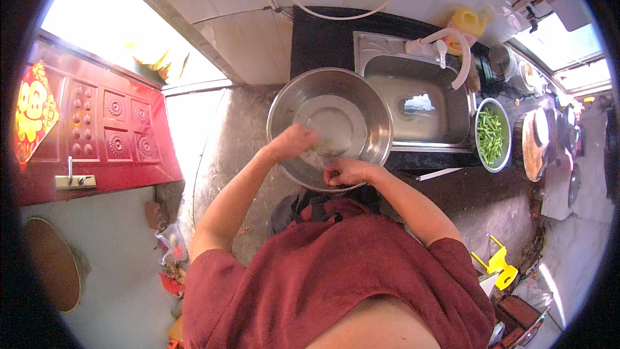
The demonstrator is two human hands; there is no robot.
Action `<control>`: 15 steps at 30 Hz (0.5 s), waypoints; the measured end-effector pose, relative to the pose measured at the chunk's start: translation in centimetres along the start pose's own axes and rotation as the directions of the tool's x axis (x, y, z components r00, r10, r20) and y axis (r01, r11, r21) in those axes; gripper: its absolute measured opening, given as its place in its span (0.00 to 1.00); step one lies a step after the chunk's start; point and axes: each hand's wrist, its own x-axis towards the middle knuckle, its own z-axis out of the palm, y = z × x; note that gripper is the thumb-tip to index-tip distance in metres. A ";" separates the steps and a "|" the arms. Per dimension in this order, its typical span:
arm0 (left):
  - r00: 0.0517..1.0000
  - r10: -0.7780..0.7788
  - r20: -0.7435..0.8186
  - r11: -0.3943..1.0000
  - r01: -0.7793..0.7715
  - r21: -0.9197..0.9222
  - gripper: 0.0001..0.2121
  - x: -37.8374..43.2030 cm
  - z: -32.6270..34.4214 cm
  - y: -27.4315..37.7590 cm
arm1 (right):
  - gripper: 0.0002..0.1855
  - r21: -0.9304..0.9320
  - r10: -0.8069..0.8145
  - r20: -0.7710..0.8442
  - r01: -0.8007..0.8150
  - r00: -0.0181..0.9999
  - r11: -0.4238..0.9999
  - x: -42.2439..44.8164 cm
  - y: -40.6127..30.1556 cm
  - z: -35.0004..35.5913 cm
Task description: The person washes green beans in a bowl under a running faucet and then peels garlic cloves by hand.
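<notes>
A large round stainless steel basin [378, 148] is in front of me, beside the sink, and its floor looks pale and wet. My left hand [296, 142] reaches in over the left side and is blurred. By its fingertips is a small greenish patch [325, 144], too smeared to name. My right hand [349, 173] is at the near side of the basin, its fingers curled just inside the front rim. What either hand may be holding is hidden or unclear.
Right of the basin is a steel sink [411, 140] with a white faucet [438, 51]. Beyond it are a bowl of green beans [490, 135] and a round wooden chopping board [530, 150]. A yellow jug [465, 29] stands behind. At left is a red door [101, 121].
</notes>
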 end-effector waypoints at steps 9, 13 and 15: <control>0.923 -0.322 0.212 -0.610 -0.031 -0.792 0.17 1.4 -6.1 4.4 | 0.09 0.713 0.284 -0.405 0.105 0.869 0.694 1.6 3.9 -3.9; 0.862 -0.456 0.223 -0.630 -0.136 -0.765 0.18 2.1 -6.0 6.0 | 0.15 -0.175 -0.104 -0.679 -0.022 0.726 0.984 5.1 3.2 -2.5; 0.869 -0.460 0.181 -0.600 -0.154 -0.785 0.17 2.2 -5.7 6.2 | 0.17 -0.233 -0.239 -0.586 0.121 0.775 0.965 5.9 2.4 -1.1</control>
